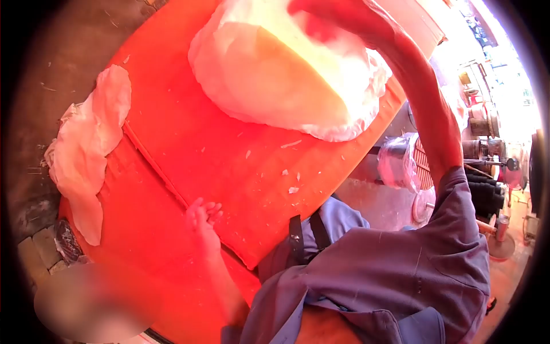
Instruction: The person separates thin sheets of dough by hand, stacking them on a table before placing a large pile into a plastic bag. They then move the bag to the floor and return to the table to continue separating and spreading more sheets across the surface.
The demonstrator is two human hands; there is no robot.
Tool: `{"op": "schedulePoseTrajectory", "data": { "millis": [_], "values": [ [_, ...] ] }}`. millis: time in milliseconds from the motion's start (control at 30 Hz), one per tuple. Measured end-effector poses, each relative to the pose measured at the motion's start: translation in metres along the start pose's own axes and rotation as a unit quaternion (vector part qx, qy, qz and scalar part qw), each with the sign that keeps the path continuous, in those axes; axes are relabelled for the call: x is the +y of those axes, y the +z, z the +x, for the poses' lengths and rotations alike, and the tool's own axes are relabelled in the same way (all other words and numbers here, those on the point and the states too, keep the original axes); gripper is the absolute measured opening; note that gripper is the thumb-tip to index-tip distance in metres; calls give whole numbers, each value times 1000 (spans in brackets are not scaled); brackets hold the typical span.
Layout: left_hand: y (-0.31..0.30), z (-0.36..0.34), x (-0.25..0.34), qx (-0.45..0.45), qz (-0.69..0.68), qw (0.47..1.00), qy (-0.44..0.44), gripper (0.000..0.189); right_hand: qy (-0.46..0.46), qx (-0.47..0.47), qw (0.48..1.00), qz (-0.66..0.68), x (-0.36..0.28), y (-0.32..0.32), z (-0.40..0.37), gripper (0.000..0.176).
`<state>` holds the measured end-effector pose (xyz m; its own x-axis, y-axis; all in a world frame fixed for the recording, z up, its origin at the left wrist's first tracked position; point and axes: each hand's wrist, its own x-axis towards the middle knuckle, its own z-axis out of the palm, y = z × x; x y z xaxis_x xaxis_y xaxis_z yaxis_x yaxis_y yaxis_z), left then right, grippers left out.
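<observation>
A large, puffy white cloth-like bundle (252,80) with a paler yellow panel lies on a red-orange padded mat (217,149). My right arm stretches over it, and my right hand (323,23) is on or just above its top; glare and blur hide its fingers. Lower down, near the mat's seam, my left hand (203,217) is held with its fingers loosely apart and nothing in them. A crumpled white cloth or sheet (94,143) drapes over the mat's left edge, away from both hands.
Small white scraps (293,190) are scattered over the mat. On the right stand a plastic-wrapped container (398,160), a stack of black items (486,195) and crowded equipment under bright light. Brown floor (63,51) borders the left, with blocks (41,252) and a blurred patch below.
</observation>
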<state>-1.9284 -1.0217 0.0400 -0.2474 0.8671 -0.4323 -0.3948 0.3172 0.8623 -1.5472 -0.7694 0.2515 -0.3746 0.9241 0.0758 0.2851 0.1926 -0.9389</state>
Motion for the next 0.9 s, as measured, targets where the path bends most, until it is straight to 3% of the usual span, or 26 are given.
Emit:
{"op": "schedulePoseTrajectory", "data": {
  "millis": [100, 200, 300, 433, 500, 533, 633, 700, 800, 833, 900],
  "values": [
    [48, 13, -8, -76, -3, 997, 3, 51, 27, 40, 998, 33, -25, 5, -8, 19],
    [96, 32, -13, -93, 0, 995, 33, 55, 47, 77, 993, 70, -35, 9, -19, 18],
    [118, 54, -5, -132, -190, 971, -64, 55, 76, 108, 984, 120, -39, 10, -27, 18],
    [131, 53, 3, -116, -306, 942, -73, 45, 116, 162, 961, 193, -31, 9, -41, 19],
    [117, 54, -1, -103, -320, 940, -68, 40, 84, 163, 951, 249, -7, -4, -51, 24],
    [105, 56, -4, -90, -305, 946, -62, 38, 80, 141, 964, 213, 4, -20, -53, 26],
    [55, 66, -15, -53, -253, 965, -43, 31, -44, 237, 951, 192, -1, -59, -53, 17],
    [13, 70, -19, -27, -208, 977, -34, 27, -87, 278, 956, 13, -9, -100, -51, 17],
    [-34, 61, -25, 9, -143, 989, -42, 23, -137, 323, 901, -255, -23, -166, -54, 18],
    [-30, 52, -18, 42, -130, 989, -57, 19, -148, 332, 867, -340, -30, -177, -58, 19],
    [-12, 38, 12, 84, -90, 992, -23, 17, -58, 256, 728, -633, -72, -134, -32, 21]
  ]
}}
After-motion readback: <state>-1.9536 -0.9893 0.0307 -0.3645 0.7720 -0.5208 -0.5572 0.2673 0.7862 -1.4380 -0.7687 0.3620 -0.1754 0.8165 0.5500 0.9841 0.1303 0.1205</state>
